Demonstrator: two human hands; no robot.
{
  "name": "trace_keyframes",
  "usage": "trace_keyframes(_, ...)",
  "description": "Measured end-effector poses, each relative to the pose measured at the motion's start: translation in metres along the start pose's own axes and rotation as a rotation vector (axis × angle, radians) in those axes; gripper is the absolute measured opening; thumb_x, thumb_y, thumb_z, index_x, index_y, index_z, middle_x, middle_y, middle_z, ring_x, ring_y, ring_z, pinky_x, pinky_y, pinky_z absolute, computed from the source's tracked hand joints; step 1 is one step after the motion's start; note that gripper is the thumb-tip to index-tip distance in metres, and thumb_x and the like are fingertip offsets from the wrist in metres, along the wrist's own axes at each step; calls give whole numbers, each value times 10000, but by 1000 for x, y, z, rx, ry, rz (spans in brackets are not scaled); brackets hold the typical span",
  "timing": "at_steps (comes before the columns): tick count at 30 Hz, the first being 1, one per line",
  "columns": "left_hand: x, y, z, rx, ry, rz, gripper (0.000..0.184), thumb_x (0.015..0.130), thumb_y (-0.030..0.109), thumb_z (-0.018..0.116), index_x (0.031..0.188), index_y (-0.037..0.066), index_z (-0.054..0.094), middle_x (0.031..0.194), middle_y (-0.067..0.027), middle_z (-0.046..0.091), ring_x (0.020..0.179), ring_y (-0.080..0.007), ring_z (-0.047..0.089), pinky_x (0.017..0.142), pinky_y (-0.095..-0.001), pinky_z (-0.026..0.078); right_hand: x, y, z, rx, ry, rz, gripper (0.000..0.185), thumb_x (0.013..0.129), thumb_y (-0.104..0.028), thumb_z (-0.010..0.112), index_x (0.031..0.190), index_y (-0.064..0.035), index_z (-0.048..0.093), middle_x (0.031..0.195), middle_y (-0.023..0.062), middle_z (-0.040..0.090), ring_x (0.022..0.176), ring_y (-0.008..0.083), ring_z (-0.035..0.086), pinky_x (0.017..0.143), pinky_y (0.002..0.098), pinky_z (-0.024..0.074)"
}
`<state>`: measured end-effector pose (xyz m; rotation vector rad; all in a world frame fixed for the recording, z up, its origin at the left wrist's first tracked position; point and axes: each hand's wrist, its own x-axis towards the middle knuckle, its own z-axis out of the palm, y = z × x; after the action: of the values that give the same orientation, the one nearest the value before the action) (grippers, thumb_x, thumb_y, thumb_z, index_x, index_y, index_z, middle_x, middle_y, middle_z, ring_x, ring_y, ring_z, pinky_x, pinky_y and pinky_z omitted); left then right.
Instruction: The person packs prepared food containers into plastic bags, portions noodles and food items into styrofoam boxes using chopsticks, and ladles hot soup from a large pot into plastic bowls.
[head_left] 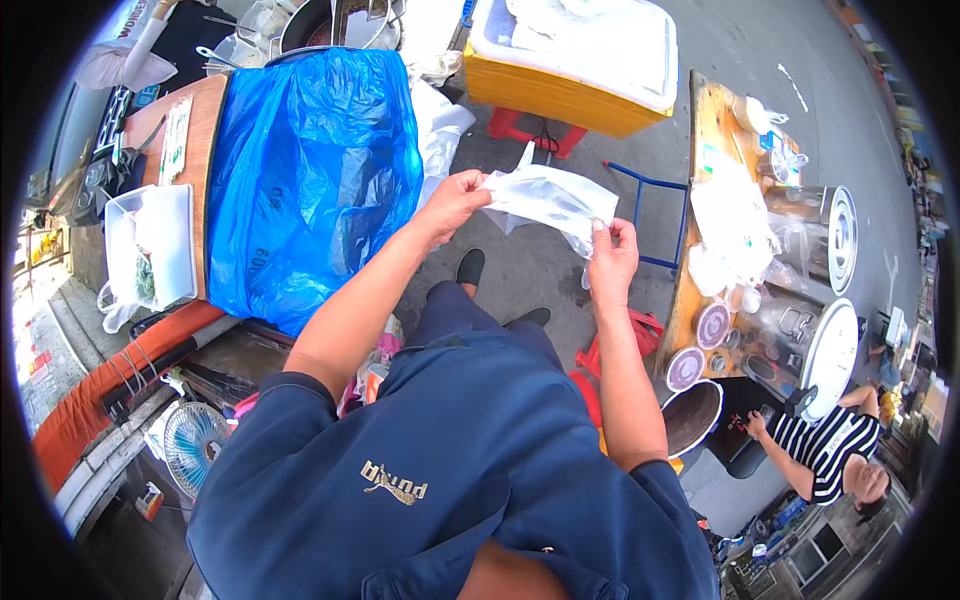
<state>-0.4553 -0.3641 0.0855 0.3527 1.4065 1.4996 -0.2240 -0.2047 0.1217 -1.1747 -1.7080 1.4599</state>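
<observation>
A thin white plastic bag (550,200) is stretched between my two hands in front of my body. My left hand (457,207) pinches its left end, with the fingers closed on it. At the bag's right end my right hand (612,262) grips the edge between thumb and fingers. Past my left hand lies a large blue plastic sheet (310,180) over a surface. Above the bag stands a yellow box (560,90) with a white top, apart from both hands.
On the right, a wooden table (715,110) holds white bags (730,215), steel pots (835,240) and lidded tubs (713,325). A person in a striped top (825,450) is at the lower right. A white bin (165,245) and a fan (195,440) stand left.
</observation>
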Motion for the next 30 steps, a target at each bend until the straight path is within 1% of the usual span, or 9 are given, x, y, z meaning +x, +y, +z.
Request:
trace_keyframes(5, -25, 21, -32, 171, 235, 115, 244, 901, 77, 711, 773, 108, 505, 782, 60, 474, 728, -53, 429, 655, -243, 365, 1, 15, -4, 9, -84, -3, 138, 990, -151, 669, 978, -41, 586, 843, -37, 566, 740, 39, 469, 656, 212, 406)
trace_keyframes(9, -86, 87, -98, 840, 713, 870, 163, 862, -11, 679, 998, 37, 602, 918, -102, 596, 844, -219, 613, 719, -325, 489, -10, 32, -24, -4, -85, 94, 135, 997, -159, 663, 970, -53, 583, 835, -39, 550, 734, 42, 452, 649, 215, 381)
trace_keyframes(13, -148, 84, -193, 1620, 732, 563, 75, 872, -4, 598, 922, 37, 636, 992, -141, 599, 902, -314, 632, 772, -418, 534, -25, 70, -43, -11, -84, 165, 167, 1009, -200, 654, 996, -44, 594, 830, -37, 583, 730, 35, 474, 638, 211, 383)
trace_keyframes(15, -177, 39, -249, 1939, 474, -237, 140, 874, 44, 584, 983, 26, 671, 1113, -169, 629, 1030, -364, 642, 856, -425, 565, -32, 67, -43, 34, -108, 194, 153, 1007, -182, 654, 1004, -42, 591, 842, -31, 603, 743, 35, 504, 649, 208, 399)
trace_keyframes(17, -178, 41, -275, 1621, 185, -815, 325, 869, 56, 575, 1183, -3, 639, 1287, -248, 608, 1180, -442, 614, 955, -472, 543, -34, 52, -32, 102, -99, 216, 131, 996, -144, 663, 976, -44, 581, 814, -42, 571, 703, 28, 462, 607, 205, 375)
trace_keyframes(20, -168, 84, -206, 1774, 655, 36, 255, 924, 91, 599, 1164, 19, 647, 1051, -199, 668, 1007, -385, 651, 842, -489, 532, -33, 35, -25, 98, -148, 184, 135, 995, -149, 668, 998, -45, 582, 831, -39, 585, 722, 25, 480, 617, 202, 385)
trace_keyframes(22, -139, 122, -124, 1518, 650, 355, 224, 933, 105, 636, 1126, -8, 639, 1049, -183, 684, 939, -351, 674, 777, -438, 541, -33, 22, -20, 142, -182, 201, 141, 997, -151, 669, 1001, -43, 578, 839, -39, 589, 734, 24, 489, 631, 199, 395)
trace_keyframes(27, -56, 70, 17, 358, -250, 85, 603, 970, 460, 659, 1368, 25, 533, 1310, -171, 613, 1208, -239, 604, 993, -378, 499, -44, -32, -20, 121, -326, 106, 120, 1019, -137, 630, 1015, -33, 569, 855, -40, 596, 754, 26, 495, 650, 200, 414)
trace_keyframes(30, -12, 39, 78, 499, -473, 225, 692, 952, 552, 638, 1414, 57, 494, 1374, -181, 561, 1269, -259, 556, 1053, -390, 452, -51, -51, -37, -320, -345, -205, 92, 1000, -103, 604, 1066, -54, 565, 1013, 55, 704, 765, 185, 659, 661, 314, 521)
